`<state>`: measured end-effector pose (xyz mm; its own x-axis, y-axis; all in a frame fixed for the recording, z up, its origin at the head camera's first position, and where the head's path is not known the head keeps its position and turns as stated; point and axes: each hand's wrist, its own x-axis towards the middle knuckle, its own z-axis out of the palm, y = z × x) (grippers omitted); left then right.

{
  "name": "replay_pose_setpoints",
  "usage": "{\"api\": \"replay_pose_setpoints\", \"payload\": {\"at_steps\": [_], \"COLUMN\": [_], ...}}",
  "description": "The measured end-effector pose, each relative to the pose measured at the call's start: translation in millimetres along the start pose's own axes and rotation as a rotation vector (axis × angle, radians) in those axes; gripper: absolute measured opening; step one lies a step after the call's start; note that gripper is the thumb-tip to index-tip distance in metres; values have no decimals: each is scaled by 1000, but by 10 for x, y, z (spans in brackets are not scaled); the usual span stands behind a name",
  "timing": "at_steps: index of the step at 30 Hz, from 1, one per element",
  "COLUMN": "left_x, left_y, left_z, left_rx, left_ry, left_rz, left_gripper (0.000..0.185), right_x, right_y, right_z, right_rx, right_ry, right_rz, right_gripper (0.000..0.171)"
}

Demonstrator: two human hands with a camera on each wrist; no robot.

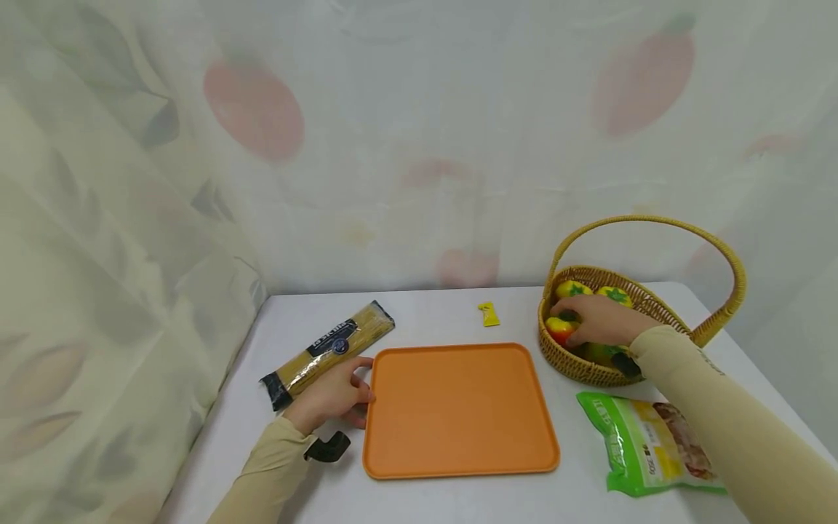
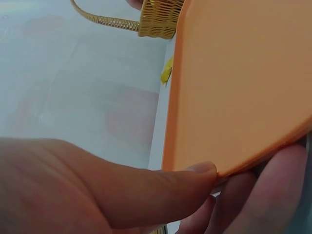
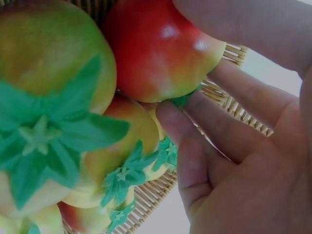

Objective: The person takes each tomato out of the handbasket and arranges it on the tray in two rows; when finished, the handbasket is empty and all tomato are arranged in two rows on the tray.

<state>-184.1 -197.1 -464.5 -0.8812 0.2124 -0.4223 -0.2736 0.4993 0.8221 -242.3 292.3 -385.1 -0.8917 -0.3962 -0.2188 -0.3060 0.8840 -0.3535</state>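
Lying nearest on the white surface (image 1: 419, 502), at the right, a green-edged food bag (image 1: 638, 442) is partly hidden behind the right sleeve (image 1: 740, 415). To its left, an orange tray (image 1: 461, 411) has its long axis running left to right; the left hand (image 1: 337, 393) is at its short left edge, thumb on the rim and fingers along the outside, so that grip looks clamped on it. Beside that hand, a pasta packet (image 1: 340, 346) slants from near left to far right. Past the tray's right side stands a wicker basket (image 1: 572, 365). Inside, by the rim facing the tray, is a red-and-yellow fruit (image 3: 156, 53), and here is the relation that counts: the right hand (image 1: 602, 320) has it between thumb and fingers, with the tray to its left and nearer the front, beyond the basket wall. Other leafy-topped fruits (image 3: 53, 53) crowd beside it. Beyond the tray lies a yellow sachet (image 1: 489, 314); farthest hangs a patterned curtain (image 1: 366, 145).
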Motion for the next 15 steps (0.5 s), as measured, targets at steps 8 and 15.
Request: {"api": "replay_pose_setpoints", "payload": {"at_steps": [8,15], "left_x": [11,22], "left_y": [4,-20], "left_z": [-11,-27], "left_rx": [26,24], "left_ry": [0,-15], "left_rz": [3,2], "left_gripper": [69,68], "right_x": [47,44], "right_y": [34,29], "right_z": [29,38], "right_rx": [3,14], "right_ry": [-39,-28], "right_rz": [27,36], "right_gripper": [70,70]}}
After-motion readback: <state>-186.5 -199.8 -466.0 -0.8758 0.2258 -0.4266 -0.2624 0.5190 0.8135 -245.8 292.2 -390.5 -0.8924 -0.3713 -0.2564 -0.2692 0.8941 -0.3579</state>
